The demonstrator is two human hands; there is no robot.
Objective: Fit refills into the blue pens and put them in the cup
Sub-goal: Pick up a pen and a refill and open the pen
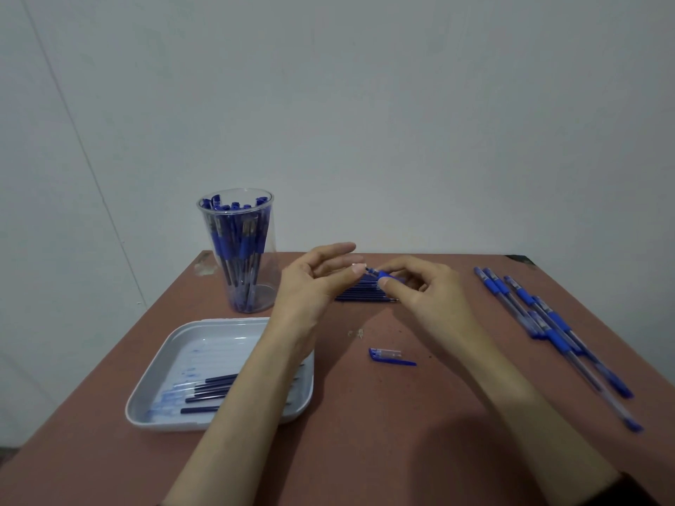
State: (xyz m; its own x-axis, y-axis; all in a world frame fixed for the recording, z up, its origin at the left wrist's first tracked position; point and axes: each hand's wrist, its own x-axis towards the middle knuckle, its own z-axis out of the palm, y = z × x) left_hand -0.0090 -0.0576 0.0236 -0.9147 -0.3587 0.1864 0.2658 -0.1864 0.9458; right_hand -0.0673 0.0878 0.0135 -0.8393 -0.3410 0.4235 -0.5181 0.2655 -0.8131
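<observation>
My right hand (420,290) grips a blue pen (383,275) by its blue grip above the middle of the table. My left hand (314,279) pinches the pen's tip end with thumb and forefinger, the other fingers spread. Beneath the hands lies a row of dark blue refills (359,292). A loose blue pen cap (389,356) rests on the table in front of my right arm. A clear cup (237,250) at the back left stands full of several blue pens. Several more blue pens (548,323) lie in a row at the right.
A white tray (171,359) at the front left holds several refills, some dark and some pale; my left forearm crosses over its right side. The brown table (365,414) ends close behind the cup against a grey wall. Small crumbs lie near the middle.
</observation>
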